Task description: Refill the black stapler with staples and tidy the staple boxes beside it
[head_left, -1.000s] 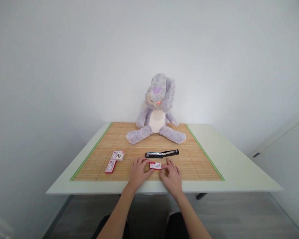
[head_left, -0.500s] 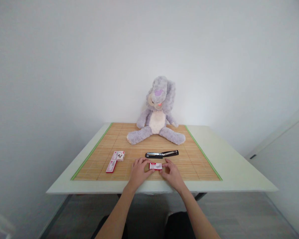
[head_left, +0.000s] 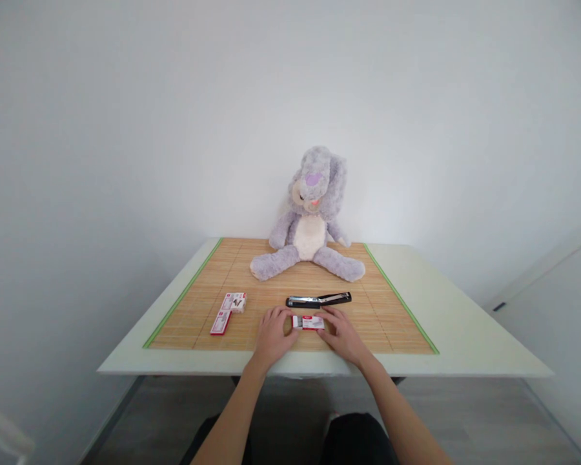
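Observation:
A small red-and-white staple box lies on the bamboo mat between my two hands. Its sleeve is partly slid off to the right, and a strip of grey, apparently staples, shows at the left end. My left hand grips that left end between thumb and fingers. At the other end, my right hand pinches the sleeve. Just beyond the box lies a black stapler, its top arm swung fully open to the right.
More red-and-white boxes lie to the left, one white box beside them. A grey plush rabbit sits against the wall at the back. The bamboo mat has green edges and covers part of the white table.
The staple box has been drawn open: my right hand has moved right with the sleeve, baring the grey strip at the left. The whole view has shifted slightly.

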The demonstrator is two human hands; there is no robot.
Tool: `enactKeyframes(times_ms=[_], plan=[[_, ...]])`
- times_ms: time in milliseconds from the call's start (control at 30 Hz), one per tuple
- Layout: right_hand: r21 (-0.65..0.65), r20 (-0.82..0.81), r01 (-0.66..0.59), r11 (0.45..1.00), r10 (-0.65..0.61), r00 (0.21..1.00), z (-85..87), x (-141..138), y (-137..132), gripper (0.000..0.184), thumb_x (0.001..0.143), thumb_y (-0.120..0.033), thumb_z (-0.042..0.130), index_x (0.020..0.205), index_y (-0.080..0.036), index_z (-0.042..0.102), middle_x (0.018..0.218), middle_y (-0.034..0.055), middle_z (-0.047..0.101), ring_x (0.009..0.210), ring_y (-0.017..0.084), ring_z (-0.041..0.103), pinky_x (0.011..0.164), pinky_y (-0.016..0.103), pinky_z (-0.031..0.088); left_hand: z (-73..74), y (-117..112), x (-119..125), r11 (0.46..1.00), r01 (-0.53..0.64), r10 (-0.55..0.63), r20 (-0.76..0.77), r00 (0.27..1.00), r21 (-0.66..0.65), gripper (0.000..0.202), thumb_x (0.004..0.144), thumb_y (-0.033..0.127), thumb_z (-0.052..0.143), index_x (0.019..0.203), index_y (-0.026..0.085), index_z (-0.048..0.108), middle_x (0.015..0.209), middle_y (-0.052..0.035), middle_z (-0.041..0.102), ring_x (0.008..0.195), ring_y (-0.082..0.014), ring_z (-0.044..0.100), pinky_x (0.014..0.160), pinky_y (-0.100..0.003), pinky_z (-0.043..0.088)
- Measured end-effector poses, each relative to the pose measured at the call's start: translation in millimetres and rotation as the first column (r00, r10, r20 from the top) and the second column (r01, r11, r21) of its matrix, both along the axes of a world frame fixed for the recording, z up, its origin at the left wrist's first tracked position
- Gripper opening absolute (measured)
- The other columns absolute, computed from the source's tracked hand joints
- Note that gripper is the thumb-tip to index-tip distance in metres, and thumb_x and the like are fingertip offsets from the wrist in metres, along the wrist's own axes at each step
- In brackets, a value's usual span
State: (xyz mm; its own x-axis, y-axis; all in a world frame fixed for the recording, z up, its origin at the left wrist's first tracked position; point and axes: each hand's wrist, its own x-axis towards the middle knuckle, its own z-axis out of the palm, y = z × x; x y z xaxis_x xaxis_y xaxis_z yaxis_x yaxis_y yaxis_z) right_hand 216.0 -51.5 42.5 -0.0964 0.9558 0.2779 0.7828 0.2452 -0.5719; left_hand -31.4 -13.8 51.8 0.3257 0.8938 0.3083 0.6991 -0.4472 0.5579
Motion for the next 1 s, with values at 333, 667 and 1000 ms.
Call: enactKeyframes(times_ms=[333,667,1000], plan=[[-0.015,0.035,0.060,0.998,-0.060,0.998,14.6,9,-2,0.048,0.085,-0.029,0.069,0.133,-0.029,0.068,0.135,0.0070,0.065,0.126,0.026,0.058,0.112,0.041,0.043,-1.4,1,1,1.000,-0.016,0.015,0.006,1.000,0.012,0.032,0.084,0.027,0.065,0.116,0.029,0.064,0.130,-0.0042,0.061,0.126,-0.0272,0.049,0.109,-0.043,0.036],[-0.045,0.257,-0.057,0.997,0.067,0.964,63.8,-46,31,0.015,0.089,-0.027,0.067,0.091,-0.028,0.082,0.098,0.0046,0.072,0.103,0.023,0.064,0.093,0.031,0.046,-4.0,1,0,1.000,-0.017,0.017,0.001,1.000,-0.003,0.037,0.081,0.024,0.066,0.117,0.030,0.064,0.133,-0.0043,0.059,0.127,-0.0269,0.049,0.110,-0.044,0.035],[-0.103,0.375,-0.242,0.965,0.263,0.889,66.1,-62,60,0.008,0.079,-0.026,0.076,0.079,-0.031,0.083,0.092,0.0047,0.071,0.099,0.024,0.065,0.091,0.031,0.045,-4.0,-1,-2,1.000,-0.023,0.023,0.014,1.000,0.001,0.041,0.079,0.026,0.069,0.119,0.033,0.063,0.137,-0.0035,0.055,0.130,-0.0275,0.047,0.111,-0.043,0.036]])
